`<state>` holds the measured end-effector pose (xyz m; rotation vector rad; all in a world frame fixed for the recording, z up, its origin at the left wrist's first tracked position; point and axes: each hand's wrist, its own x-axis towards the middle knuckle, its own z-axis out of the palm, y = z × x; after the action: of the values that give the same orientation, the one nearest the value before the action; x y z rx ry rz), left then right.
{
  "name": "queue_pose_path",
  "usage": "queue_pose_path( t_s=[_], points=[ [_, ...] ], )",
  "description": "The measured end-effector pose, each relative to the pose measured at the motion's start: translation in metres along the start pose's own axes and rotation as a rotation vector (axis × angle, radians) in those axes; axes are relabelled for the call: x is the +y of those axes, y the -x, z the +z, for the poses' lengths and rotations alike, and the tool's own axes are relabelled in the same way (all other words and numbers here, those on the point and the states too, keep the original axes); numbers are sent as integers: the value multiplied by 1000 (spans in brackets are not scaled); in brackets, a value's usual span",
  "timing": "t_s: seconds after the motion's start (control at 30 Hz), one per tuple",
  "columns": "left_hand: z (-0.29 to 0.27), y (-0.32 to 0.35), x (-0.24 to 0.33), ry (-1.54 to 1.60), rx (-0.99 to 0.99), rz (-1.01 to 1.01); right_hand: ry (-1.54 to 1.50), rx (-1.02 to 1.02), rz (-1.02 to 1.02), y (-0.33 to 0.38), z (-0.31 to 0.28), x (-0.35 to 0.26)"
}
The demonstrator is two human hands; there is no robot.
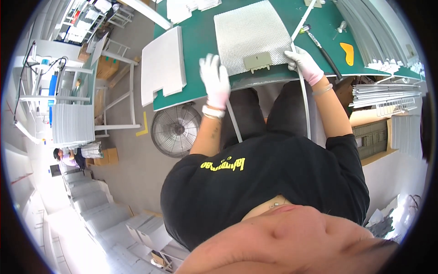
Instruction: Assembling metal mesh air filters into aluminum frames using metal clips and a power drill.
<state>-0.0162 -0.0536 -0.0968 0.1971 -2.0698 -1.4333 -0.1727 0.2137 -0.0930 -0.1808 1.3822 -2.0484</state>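
a person's two gloved hands reach over a green worktop (198,36). the right hand (303,65), near the panel's near right corner, grips a long white strip (301,25) between thumb and fingers; the strip slants from the hand toward the worktop's far edge. a pale length (303,100) also runs down from this hand, past the near edge, over the dark trousers (285,107); whether it is the same piece cannot be told. the left hand (214,80) has its fingers stretched out and grasps nothing visible, just beside the left edge of the silvery mesh panel (251,32). that panel lies flat between the hands, its near end close to the worktop's near edge. a small grey-green plate (258,60) with tabs rests on that end. toward the worktop's near left corner lies a stack of white sheets (162,66). right of the right hand lie a hammer (324,52), its handle reaching the near edge, a screwdriver (340,29) and a flat orange-yellow piece (347,53). long grey strips (374,32) lie along the right side.
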Motion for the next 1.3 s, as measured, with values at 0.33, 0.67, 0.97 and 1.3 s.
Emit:
queue_pose_path(
  t_s=[0.33, 0.67, 0.97, 1.3],
  points=[
    [-44, -27, 10, 559, -292, -400, 107, -72, -137, 19, 18, -3],
    [-25, -2, 72, 225, -89, 7, 80, -58, -280, 56, 31, -29],
    [-89, 41, 120, 774, 99, -54, 575, -66, -704, 88, 126, -81],
    [-88, -91, 155, 210, 327, 340, 411, 93, -948, 17, 136, -131]
  ],
)
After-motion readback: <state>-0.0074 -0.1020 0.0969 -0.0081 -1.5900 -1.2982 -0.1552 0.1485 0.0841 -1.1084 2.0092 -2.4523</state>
